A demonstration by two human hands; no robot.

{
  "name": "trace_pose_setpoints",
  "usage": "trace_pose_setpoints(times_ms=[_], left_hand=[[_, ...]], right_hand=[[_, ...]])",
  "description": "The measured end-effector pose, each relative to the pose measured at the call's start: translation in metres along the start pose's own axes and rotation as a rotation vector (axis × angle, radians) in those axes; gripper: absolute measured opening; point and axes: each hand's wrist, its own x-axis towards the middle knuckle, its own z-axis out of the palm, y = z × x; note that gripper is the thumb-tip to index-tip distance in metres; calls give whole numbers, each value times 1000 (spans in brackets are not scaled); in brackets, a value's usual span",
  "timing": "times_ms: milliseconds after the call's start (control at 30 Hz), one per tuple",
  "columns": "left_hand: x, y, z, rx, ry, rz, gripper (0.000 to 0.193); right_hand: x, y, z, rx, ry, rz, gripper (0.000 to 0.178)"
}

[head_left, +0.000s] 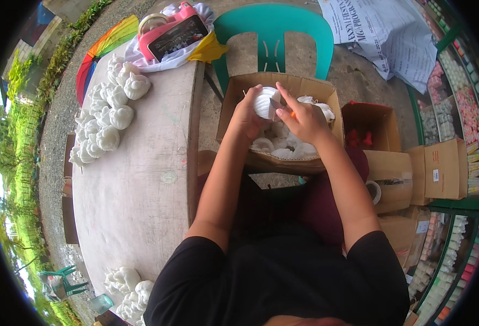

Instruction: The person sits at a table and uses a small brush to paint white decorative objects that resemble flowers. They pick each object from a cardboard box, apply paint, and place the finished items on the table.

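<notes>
In my left hand (245, 116) is a white, round, ridged piece (263, 104), perhaps a candle or a casting; I cannot tell which. My fingers close around its left side. My right hand (308, 120) grips a small knife (275, 103) with an orange handle, its blade against the right side of the white piece. Both hands are over an open cardboard box (328, 93). Inside it lie several white pieces (284, 142) and white scraps, partly hidden by my hands.
To the left stands a pale table (147, 168) with rows of white figures (109, 111) and a pink-framed tablet (179, 37). A green plastic chair (275, 19) stands behind the box. More cardboard boxes (389, 171), one bearing a tape roll (374, 192), and filled shelves (449, 92) are at right.
</notes>
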Motion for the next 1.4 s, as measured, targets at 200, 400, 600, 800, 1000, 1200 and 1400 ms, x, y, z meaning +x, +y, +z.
trace_pose_setpoints(times_ms=[200,400,600,800,1000,1200,1400], left_hand=[[-1,1,2,12,-28,12,42],[-6,3,5,-27,-64,17,44],[-4,3,3,-71,-38,11,43],[5,-2,-6,-70,-87,102,40],[10,-5,-16,-8,-108,161,37],[4,-2,-6,-11,-49,88,40],[0,1,-6,-44,-90,105,42]], right_hand=[[2,-5,0,-99,125,-140,53],[5,-4,3,-91,201,-227,52],[4,-3,1,8,146,-156,54],[2,-1,-3,189,-59,23,59],[3,-5,-10,200,-188,119,58],[5,-3,0,-155,146,-184,54],[5,0,5,43,147,-145,51]])
